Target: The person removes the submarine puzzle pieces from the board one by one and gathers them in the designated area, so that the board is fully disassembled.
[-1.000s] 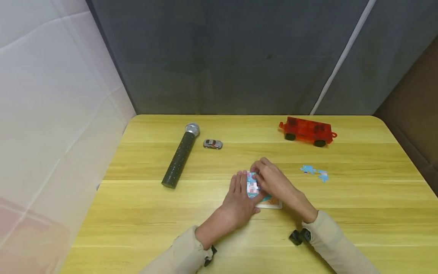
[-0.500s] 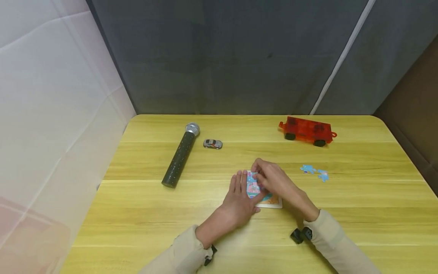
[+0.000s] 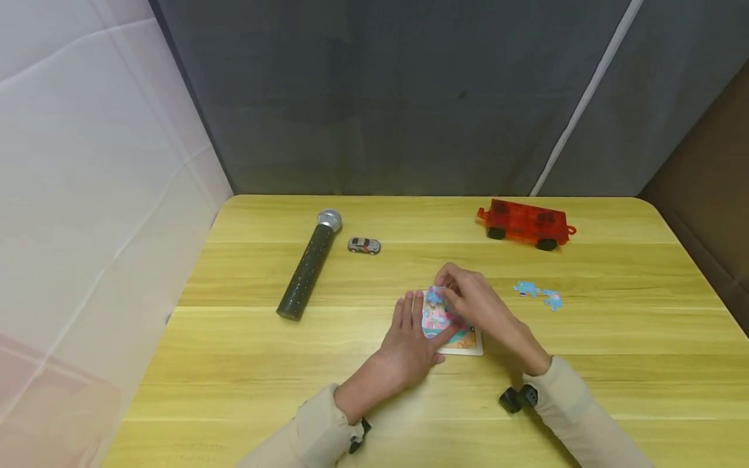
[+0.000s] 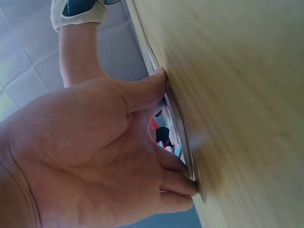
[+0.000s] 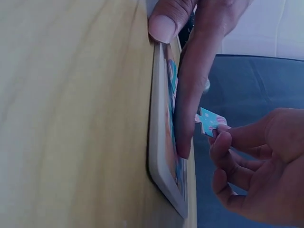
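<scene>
My left hand (image 3: 406,351) lies on a small framed jigsaw puzzle (image 3: 476,348), three straight fingers along its left side. Its index finger stretches across the picture and its thumb touches the near edge. Between the thumb and fingers of my right hand (image 3: 476,302) is a light blue puzzle piece (image 5: 208,121), pinched and held off the board in the right wrist view. In the head view that piece shows above the puzzle's far left corner. Pink and blue pieces fill part of the frame; both hands hide the rest. Two loose light blue pieces (image 3: 526,289) lie to the right.
On the wooden table (image 3: 234,370), a dark microphone (image 3: 307,270) and a small silver toy car (image 3: 363,246) lie to the left and back. A red toy wagon (image 3: 526,223) stands at the back right. A grey panel (image 3: 374,97) rises behind the table.
My right hand has risen slightly and shifted right, with a puzzle piece now showing in its fingers at the far edge. The left hand stays in place.
</scene>
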A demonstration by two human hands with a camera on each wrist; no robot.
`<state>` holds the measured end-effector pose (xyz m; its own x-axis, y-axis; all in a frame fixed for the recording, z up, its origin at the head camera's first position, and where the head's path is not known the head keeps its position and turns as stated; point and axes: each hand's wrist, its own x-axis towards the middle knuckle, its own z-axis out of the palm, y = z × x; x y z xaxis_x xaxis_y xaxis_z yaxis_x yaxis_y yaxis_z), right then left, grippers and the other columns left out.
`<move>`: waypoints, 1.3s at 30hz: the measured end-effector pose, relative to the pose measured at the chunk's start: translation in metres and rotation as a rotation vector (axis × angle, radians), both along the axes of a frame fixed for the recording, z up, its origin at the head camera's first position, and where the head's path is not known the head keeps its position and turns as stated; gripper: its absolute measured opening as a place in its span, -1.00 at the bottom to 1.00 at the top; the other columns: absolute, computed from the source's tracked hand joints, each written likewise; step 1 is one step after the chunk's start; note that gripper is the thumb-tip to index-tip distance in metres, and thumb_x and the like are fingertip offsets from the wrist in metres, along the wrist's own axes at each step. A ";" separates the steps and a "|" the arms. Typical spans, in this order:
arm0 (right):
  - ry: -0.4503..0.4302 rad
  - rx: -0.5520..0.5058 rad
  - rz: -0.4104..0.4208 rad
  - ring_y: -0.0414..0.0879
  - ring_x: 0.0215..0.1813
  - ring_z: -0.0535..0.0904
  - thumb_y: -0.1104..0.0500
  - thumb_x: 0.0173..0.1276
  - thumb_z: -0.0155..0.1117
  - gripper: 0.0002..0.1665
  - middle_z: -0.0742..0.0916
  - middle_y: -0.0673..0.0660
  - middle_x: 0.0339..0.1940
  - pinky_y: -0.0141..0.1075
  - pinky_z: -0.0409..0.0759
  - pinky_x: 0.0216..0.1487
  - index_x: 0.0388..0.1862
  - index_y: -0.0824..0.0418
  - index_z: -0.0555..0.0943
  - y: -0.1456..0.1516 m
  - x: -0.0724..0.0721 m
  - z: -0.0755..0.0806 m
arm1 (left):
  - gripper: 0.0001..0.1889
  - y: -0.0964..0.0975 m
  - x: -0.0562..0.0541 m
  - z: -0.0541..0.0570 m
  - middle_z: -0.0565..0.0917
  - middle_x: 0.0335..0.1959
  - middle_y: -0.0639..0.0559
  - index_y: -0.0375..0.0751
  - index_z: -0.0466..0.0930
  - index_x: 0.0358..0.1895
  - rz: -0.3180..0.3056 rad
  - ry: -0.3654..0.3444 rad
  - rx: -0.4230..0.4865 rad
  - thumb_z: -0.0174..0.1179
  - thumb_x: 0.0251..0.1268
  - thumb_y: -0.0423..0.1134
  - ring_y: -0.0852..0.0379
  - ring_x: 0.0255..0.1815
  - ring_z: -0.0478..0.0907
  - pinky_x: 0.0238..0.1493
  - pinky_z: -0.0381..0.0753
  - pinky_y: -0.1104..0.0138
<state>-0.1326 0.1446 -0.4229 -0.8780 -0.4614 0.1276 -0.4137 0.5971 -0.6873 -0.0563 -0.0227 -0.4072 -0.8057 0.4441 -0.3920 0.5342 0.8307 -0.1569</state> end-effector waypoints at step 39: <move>-0.091 0.032 -0.139 0.11 -0.32 0.74 0.32 0.61 0.37 -0.90 0.81 0.27 -0.21 -0.35 0.60 -0.32 -0.03 0.37 0.66 0.082 -0.017 0.047 | -0.31 0.000 0.001 0.000 -0.04 0.79 -0.48 0.65 -0.17 0.79 0.018 0.000 0.039 -0.13 0.77 0.26 -0.31 0.86 -0.14 0.83 -0.03 -0.07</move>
<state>-0.1491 0.2268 -0.3760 -0.9407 -0.3376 0.0314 -0.2625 0.6665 -0.6978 -0.0550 -0.0229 -0.4072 -0.8137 0.4447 -0.3744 0.5193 0.8455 -0.1245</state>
